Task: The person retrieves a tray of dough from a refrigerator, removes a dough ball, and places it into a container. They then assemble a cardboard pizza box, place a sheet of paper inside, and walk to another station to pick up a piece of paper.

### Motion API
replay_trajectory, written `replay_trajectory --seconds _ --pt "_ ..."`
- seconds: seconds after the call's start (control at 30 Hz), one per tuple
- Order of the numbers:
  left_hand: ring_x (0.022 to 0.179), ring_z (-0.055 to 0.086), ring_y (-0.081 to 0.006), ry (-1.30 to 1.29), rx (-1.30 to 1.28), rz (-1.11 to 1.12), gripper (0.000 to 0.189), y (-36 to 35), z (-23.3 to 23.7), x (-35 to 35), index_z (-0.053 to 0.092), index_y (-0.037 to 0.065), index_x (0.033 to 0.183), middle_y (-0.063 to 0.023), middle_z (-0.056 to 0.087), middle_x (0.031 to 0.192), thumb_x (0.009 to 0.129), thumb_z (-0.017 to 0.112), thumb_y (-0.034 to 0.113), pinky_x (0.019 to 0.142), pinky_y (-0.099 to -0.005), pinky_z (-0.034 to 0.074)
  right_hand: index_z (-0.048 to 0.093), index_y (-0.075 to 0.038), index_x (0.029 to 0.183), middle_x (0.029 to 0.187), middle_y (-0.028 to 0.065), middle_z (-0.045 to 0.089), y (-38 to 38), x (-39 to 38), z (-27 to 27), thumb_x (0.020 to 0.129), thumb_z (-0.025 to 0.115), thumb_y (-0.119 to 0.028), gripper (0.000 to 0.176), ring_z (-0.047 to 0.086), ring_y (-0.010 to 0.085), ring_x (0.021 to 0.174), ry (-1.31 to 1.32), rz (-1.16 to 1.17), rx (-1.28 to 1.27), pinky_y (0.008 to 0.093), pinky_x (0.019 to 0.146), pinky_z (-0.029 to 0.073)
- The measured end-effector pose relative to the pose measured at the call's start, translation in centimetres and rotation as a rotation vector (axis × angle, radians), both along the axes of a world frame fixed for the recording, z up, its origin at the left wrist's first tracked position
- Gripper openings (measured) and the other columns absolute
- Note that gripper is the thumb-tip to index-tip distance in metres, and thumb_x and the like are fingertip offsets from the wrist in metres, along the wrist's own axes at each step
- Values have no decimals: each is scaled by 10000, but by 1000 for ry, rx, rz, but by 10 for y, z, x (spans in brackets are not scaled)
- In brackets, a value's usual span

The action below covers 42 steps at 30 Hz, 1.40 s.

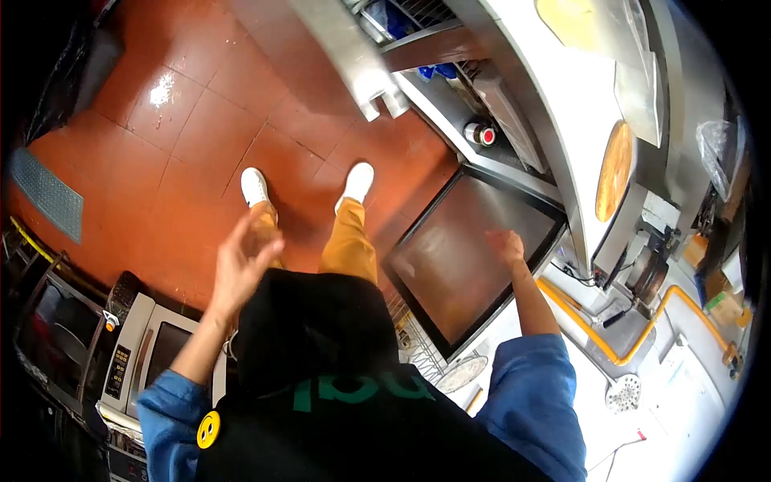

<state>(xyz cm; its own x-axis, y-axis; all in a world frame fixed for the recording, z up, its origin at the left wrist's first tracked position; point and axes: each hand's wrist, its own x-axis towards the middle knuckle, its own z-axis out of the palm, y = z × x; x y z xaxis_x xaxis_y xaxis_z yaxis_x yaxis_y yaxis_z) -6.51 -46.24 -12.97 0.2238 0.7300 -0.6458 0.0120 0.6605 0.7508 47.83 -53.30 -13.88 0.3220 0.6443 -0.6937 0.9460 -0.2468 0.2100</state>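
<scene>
Hanging open, the empty left hand [241, 265] likely aids balance. The right hand [506, 243], grip unclear, is near the glass door [450, 269].

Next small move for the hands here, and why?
I'd probably bring the right hand to the edge of the black-framed panel: it's in front of that panel, contact unclear, while the left hand is open and farther off.

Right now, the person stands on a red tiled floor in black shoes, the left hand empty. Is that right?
Not quite: the shoes are white, not black, as the head view shows. The person does stand on a red tiled floor, the left hand empty.
</scene>
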Motion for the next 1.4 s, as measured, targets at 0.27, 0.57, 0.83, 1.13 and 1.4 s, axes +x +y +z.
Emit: replay_trajectory --seconds 0.27,0.57,0.83,1.13,1.4 --pt "704 631 -141 264 -366 251 392 -123 -58 48 496 -32 1225 -112 632 881 892 610 138 609 -235 510 569 -13 1102 1088 217 595 153 114 -99 825 586 -280 385 586 388 992 -279 -138 272 491 826 490" --pt "903 596 -186 74 -305 118 503 -10 -55 275 506 -51 1208 -130 616 1056 854 666 269 797 -278 466 581 -23 1017 1045 191 613 172 148 -164 785 568 -185 284 625 350 886 -42 111 281 452 746 518" --pt "928 572 -236 70 -581 290 678 36 -72 358 471 -46 1231 -139 569 1095 740 756 325 716 -316 449 555 -29 992 912 148 574 64 -70 -39 738 605 -108 270 612 301 838 555 302 369 408 672 511" --pt "873 538 -235 -56 -304 269 430 -13 -69 264 538 -39 1068 -103 560 968 662 614 81 772 -310 426 534 -52 1053 972 117 551 3 -126 -1 725 706 -229 411 561 302 892 772 111 555 406 752 477" --pt "947 506 -247 120 -408 167 589 -4 45 180 439 -21 1197 -128 503 1013 650 619 104 771 -359 451 432 50 1285 1318 205 449 -166 15 71 798 709 -228 625 439 339 1185 -148 -513 1144 409 998 351"
